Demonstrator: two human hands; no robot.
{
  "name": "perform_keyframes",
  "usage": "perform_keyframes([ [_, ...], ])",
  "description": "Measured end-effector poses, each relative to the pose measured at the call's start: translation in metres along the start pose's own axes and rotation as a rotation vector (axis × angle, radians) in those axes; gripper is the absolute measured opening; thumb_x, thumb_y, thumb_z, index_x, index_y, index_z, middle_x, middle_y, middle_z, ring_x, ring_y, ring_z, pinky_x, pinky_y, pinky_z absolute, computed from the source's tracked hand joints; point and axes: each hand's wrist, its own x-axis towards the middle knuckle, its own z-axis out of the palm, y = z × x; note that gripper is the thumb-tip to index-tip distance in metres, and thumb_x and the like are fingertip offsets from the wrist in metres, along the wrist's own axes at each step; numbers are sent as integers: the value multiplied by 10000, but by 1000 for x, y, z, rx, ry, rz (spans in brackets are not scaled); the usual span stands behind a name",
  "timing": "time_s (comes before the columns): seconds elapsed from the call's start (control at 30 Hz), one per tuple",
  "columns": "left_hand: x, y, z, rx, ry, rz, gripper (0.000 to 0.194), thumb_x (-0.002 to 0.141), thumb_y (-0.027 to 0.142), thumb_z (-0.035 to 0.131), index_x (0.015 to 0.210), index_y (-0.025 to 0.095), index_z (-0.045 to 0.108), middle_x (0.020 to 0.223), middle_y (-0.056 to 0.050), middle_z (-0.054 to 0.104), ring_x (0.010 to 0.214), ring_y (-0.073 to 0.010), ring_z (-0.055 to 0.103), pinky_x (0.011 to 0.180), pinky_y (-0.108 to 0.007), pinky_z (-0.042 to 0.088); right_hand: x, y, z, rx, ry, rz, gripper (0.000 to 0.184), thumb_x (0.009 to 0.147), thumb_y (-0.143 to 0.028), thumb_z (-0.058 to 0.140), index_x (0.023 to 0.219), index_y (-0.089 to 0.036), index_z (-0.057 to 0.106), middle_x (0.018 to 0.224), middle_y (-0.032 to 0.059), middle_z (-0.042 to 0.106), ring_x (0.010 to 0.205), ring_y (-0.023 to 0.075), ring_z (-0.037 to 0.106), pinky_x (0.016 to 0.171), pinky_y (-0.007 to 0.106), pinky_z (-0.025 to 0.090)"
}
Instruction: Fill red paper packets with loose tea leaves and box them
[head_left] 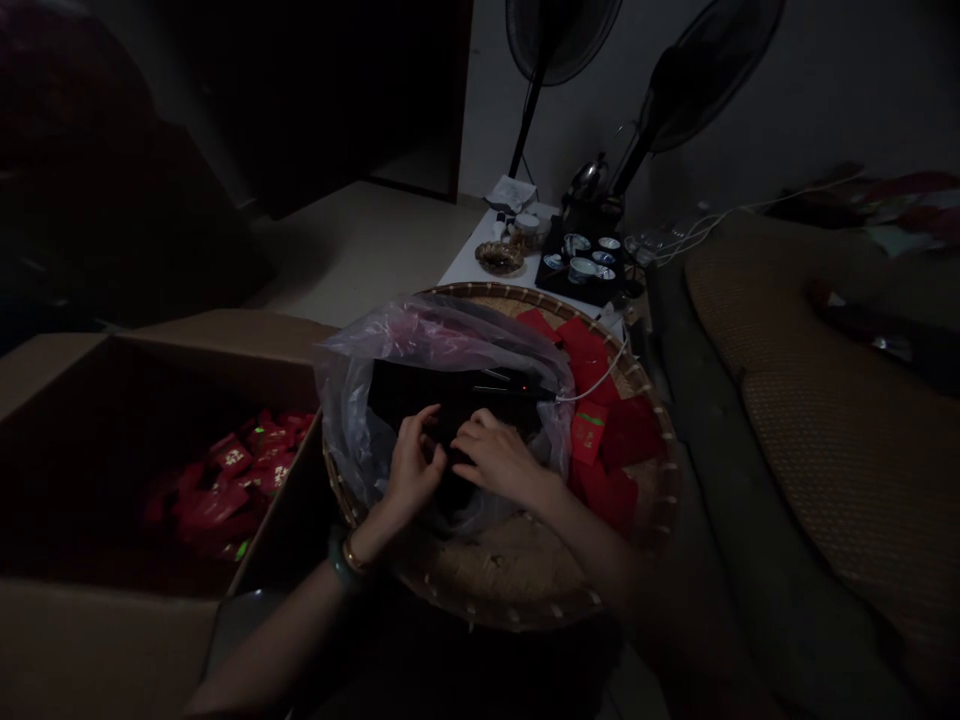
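My left hand (416,462) is over the middle of a round woven bamboo tray (517,575), thumb and fingers apart. Facing it, my right hand (496,455) has spread, slightly bent fingers; nothing shows in either hand. Both are close to a long black device (450,384) with a small red light and a white cable (596,385). Whether they touch it I cannot tell in the dim light. Around the device lies a clear plastic bag (341,390). Red packets (589,432) are spread along the tray's right side.
At left an open cardboard box (112,640) holds several red packets (232,480). Behind the tray, a white table (463,262) bears a black tea tray with cups (581,268) and a wreath-shaped brown thing (499,258). Two fans (562,40) stand behind. A woven-covered seat (817,420) is at right.
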Motion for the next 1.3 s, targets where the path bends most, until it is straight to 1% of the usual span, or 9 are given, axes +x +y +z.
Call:
perform_keyframes([
  [0.17,7,-2,-7,-11,-63,-14,541,744,180,574,1267,199,436,1100,-85,537,859,-155,559,775,-307,457,2,12,14,26,-39,33,160,879,-178,497,815,-160,642,819,63,644,835,170,537,727,269,401],
  [0.3,15,-5,-21,-94,-367,-71,809,608,252,746,1333,206,389,1271,-118,521,1147,-250,495,961,-387,385,-3,28,8,253,89,113,174,891,-209,482,793,-165,619,735,26,605,695,126,530,638,226,359],
  [0.4,18,-5,-21,-244,-567,-248,702,553,229,774,1208,155,529,1129,-94,633,1001,-237,588,889,-358,439,-8,32,3,448,156,126,163,868,-222,504,769,-162,619,668,-8,577,615,105,496,586,209,331],
  [0.5,15,-1,-14,-353,-637,-405,492,546,202,768,1009,114,630,863,-42,700,762,-182,628,730,-290,479,-11,33,4,553,192,210,227,820,-315,562,667,-152,606,575,-34,523,535,88,429,521,205,288],
  [0.6,13,4,-12,-385,-675,-460,370,523,190,780,864,119,657,699,9,679,620,-135,596,620,-234,458,-12,35,8,611,245,242,369,824,-385,532,543,-147,557,498,-43,436,501,82,378,494,211,258],
  [0.77,13,10,-20,-392,-737,-501,278,541,238,783,766,121,668,595,34,637,541,-112,555,565,-216,434,-13,36,13,716,344,259,401,842,-428,495,581,-142,599,505,-42,424,502,80,384,493,205,269],
  [0.93,11,13,-14,-451,-696,-445,430,537,214,792,934,124,654,777,4,681,674,-126,587,666,-231,457,-12,29,11,592,312,240,321,831,-337,560,583,-145,624,533,-32,494,523,85,438,520,210,304],
  [1.07,10,9,-3,-485,-689,-452,351,560,251,783,853,109,651,695,12,659,611,-108,565,631,-229,461,-14,19,3,487,346,145,111,802,-232,616,734,-165,673,765,19,615,701,117,554,635,216,389],
  [1.3,9,4,3,-442,-632,-416,345,553,263,787,833,107,659,681,8,658,598,-113,564,605,-227,461,-16,20,-3,383,159,49,93,820,-197,602,755,-171,664,783,35,659,786,151,584,709,247,408],
])
